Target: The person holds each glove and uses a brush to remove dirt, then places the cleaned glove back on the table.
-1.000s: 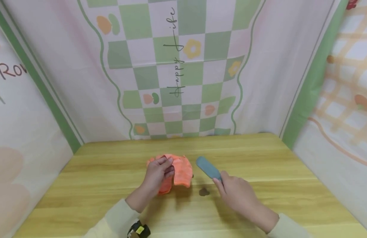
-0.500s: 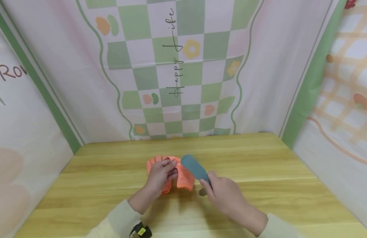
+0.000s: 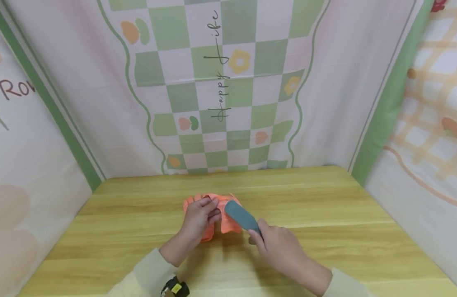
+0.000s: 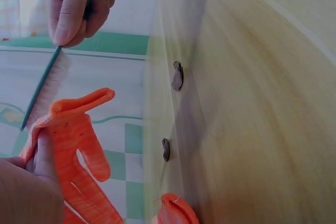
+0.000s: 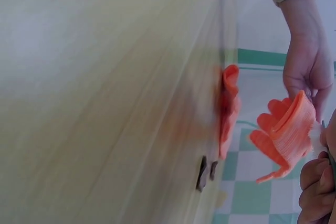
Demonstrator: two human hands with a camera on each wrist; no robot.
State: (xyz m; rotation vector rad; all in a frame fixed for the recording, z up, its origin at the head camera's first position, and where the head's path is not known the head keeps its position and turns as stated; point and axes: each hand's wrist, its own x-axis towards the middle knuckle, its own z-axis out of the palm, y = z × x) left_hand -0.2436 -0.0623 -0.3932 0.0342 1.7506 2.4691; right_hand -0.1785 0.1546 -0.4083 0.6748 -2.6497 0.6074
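My left hand point(image 3: 196, 220) holds an orange knit glove point(image 4: 73, 145) up off the table, its cuff folded over. Small dark specks show near the cuff in the left wrist view. My right hand point(image 3: 284, 247) grips a teal-backed brush point(image 3: 242, 215) by its handle. Its white bristles point(image 4: 51, 85) face the glove and seem to touch it in the right wrist view. A second orange glove point(image 5: 229, 111) lies on the table below, mostly hidden by my left hand in the head view.
Two small dark brown lumps point(image 4: 177, 76) lie apart on the wooden table point(image 3: 324, 206). Patterned curtains point(image 3: 228, 99) hang behind the table and at both sides. A black device point(image 3: 175, 287) with a yellow patch is on my left wrist.
My right hand has brought the brush leftward onto the held glove, then slightly down toward me. My left hand has shifted slightly right and still holds the glove.
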